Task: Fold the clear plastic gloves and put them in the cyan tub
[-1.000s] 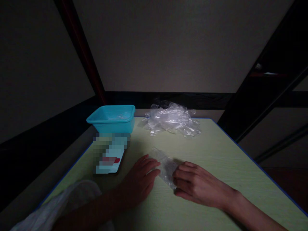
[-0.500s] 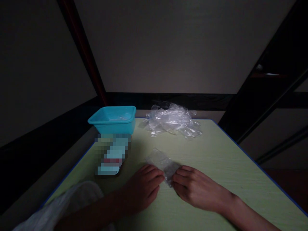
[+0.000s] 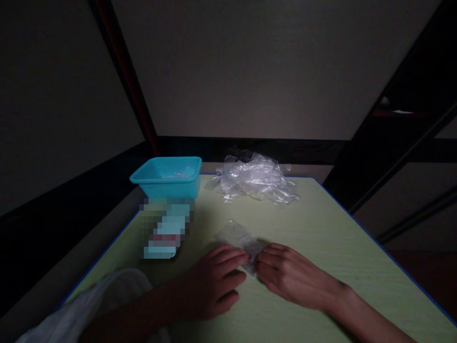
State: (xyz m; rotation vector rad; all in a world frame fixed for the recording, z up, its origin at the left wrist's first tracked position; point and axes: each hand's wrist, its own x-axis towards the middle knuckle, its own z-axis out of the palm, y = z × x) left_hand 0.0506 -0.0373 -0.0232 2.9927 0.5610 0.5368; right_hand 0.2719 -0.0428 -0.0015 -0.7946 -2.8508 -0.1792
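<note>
A small folded piece of clear plastic film (image 3: 235, 233) lies on the pale green table, its far corner pointing away from me. My left hand (image 3: 219, 281) rests over the film's near left part, fingers stretched out and slightly apart. At the right edge of the film, my right hand (image 3: 285, 274) has its fingers curled down and pressed together on the plastic. Both hands cover parts of the film's near side. Farther back is a loose heap of crumpled, shiny clear plastic (image 3: 257, 181).
A turquoise plastic basin (image 3: 171, 188) stands at the back left corner with some clear plastic inside. In front of it lies a flat, pixelated item (image 3: 167, 231). The table (image 3: 342, 257) has a blue edge; a wall (image 3: 250, 71) rises behind it.
My left hand's fingers have loosened and spread, reaching slightly farther right over the film. My right hand has stayed nearly in place at the film's right edge.
</note>
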